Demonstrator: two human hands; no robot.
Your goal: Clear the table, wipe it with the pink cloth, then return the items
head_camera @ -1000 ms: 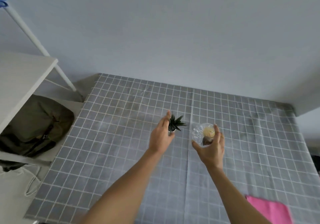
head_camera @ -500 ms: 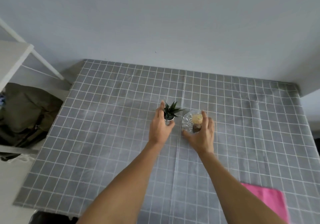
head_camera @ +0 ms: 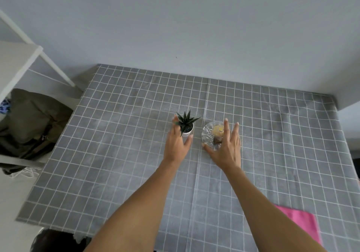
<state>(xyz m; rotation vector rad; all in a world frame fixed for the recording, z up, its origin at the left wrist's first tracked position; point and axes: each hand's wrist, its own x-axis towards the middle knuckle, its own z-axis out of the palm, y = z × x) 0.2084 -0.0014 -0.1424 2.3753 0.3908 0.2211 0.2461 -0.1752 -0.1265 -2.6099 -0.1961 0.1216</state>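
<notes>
A small potted plant (head_camera: 187, 130) with dark spiky leaves in a white pot stands on the grey checked tablecloth (head_camera: 124, 154) near the middle of the table. My left hand (head_camera: 178, 144) holds the pot between thumb and fingers. To its right sits a clear glass bowl (head_camera: 209, 133) holding a yellow piece and a brown piece. My right hand (head_camera: 226, 150) lies over the bowl with its fingers spread straight and its thumb at the near rim. The pink cloth (head_camera: 301, 222) lies flat at the table's near right edge.
A white shelf unit (head_camera: 17, 62) stands to the left of the table, with an olive bag (head_camera: 29, 123) on its lower level. A pale wall runs along the table's far edge. A dark object (head_camera: 52, 240) sits below the near left corner.
Both hands have brought the plant and the bowl down onto the tablecloth. My right hand's fingers have straightened and spread over the bowl. The camera has tilted and shifted slightly.
</notes>
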